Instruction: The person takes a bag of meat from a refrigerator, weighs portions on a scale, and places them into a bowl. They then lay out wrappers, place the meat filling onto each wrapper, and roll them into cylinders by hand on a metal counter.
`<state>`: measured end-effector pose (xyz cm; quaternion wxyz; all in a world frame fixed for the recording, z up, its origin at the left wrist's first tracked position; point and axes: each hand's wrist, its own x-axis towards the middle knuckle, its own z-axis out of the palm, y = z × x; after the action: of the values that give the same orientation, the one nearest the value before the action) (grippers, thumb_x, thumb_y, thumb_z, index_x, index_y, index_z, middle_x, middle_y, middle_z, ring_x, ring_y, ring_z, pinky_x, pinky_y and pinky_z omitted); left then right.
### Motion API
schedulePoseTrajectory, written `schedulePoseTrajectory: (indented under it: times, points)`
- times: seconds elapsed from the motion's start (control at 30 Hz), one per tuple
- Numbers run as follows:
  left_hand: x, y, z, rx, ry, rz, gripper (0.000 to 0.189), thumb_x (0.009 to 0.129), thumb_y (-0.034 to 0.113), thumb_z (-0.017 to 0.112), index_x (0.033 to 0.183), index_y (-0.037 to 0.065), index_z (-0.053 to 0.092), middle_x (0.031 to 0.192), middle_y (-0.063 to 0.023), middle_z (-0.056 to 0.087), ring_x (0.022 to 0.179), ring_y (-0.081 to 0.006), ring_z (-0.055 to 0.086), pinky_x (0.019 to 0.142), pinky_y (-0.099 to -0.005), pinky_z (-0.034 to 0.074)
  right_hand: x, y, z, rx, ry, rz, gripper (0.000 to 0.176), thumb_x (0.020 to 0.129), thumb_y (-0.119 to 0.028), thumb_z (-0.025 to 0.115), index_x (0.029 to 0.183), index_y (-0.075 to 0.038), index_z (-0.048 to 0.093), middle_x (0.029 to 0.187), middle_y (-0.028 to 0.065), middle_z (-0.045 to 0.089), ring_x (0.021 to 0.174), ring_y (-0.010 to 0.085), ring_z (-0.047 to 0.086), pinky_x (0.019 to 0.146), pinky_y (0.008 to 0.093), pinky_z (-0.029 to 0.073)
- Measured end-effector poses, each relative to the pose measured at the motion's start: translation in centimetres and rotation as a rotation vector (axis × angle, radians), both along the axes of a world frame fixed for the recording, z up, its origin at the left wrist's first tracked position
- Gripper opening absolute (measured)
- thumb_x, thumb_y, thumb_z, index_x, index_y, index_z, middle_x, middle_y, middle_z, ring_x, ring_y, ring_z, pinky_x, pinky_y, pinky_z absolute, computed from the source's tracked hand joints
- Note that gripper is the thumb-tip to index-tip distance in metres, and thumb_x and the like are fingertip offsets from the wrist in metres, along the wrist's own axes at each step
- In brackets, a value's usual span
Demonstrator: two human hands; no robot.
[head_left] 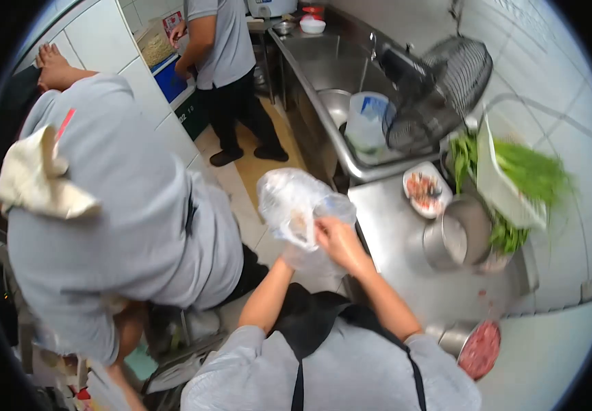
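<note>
A clear plastic bag (289, 195), crumpled and puffed out, is held up in front of my chest. My right hand (337, 240) pinches its gathered edge with bent fingers. My left hand (300, 256) is beneath or inside the bag, and the plastic covers its fingers. Something pale brownish shows through the film near my right fingertips, too blurred to name. The steel counter (385, 226) lies just right of my right hand.
On the counter are a white dish (427, 190) of chopped food, a steel pot (446, 243) and a basket (508, 171) of greens. A bowl of red meat (481, 349) is near my right elbow. A fan (439, 89) overhangs the sink (309, 51). One co-worker (124, 205) stands close left, another (224, 55) ahead.
</note>
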<state>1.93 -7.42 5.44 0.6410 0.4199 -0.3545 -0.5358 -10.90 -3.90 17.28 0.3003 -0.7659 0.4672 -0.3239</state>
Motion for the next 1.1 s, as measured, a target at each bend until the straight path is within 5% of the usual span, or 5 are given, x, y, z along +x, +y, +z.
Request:
schedulePoseTrajectory:
  times: [0.3,0.4,0.87,0.97,1.1]
  points:
    - [6.9,-25.8,-1.2,0.139,0.256,0.227,0.028,0.093,0.022,0.052,0.110,-0.001,0.055,0.093,-0.0060,0.058,0.087,-0.0168,0.055,0.083,-0.0281,0.044,6.9,-27.0,-5.5,-0.011,0.144,0.269,0.047,0.079,-0.020,0.060,0.117,0.005,0.049,0.111,0.0277,0.056,0.106,0.0393,0.053,0.091,0.0424,0.042]
    - [9.2,-36.6,2.5,0.101,0.248,0.336,0.027,0.093,0.021,0.052,0.109,-0.001,0.056,0.092,-0.0058,0.059,0.087,-0.0168,0.055,0.083,-0.0280,0.044,8.1,-38.2,-14.0,-0.153,-0.554,-0.104,0.038,0.090,-0.024,0.052,0.118,0.002,0.053,0.115,0.0160,0.058,0.101,0.0274,0.058,0.089,0.0390,0.047]
    - [16.4,-75.2,10.1,-0.238,-0.496,-0.063,0.035,0.087,0.012,0.059,0.119,0.004,0.047,0.067,0.0010,0.050,0.051,-0.0041,0.038,0.049,-0.0225,0.035,5.5,-65.1,2.0,0.345,-0.988,-0.532,0.047,0.076,-0.008,0.072,0.118,0.004,0.052,0.105,0.0092,0.061,0.090,0.0165,0.059,0.080,0.0301,0.048]
    - [15.8,-85.9,12.3,-0.335,-0.675,-0.221,0.076,0.077,0.026,0.069,0.138,0.004,0.027,0.136,-0.0175,0.034,0.130,-0.0296,0.030,0.107,-0.0380,0.025,4.2,-73.1,2.3,0.233,-0.915,-0.552,0.043,0.074,-0.012,0.073,0.110,0.005,0.058,0.097,0.0084,0.063,0.086,0.0164,0.060,0.077,0.0297,0.048]
    - [12.4,-94.5,16.1,-0.717,-0.707,-0.306,0.084,0.076,0.024,0.070,0.141,0.002,0.021,0.140,-0.0189,0.029,0.133,-0.0304,0.026,0.109,-0.0389,0.022,4.5,-81.4,4.7,0.156,-0.677,-0.578,0.029,0.073,-0.012,0.072,0.094,0.005,0.064,0.084,0.0065,0.066,0.076,0.0124,0.059,0.071,0.0281,0.047]
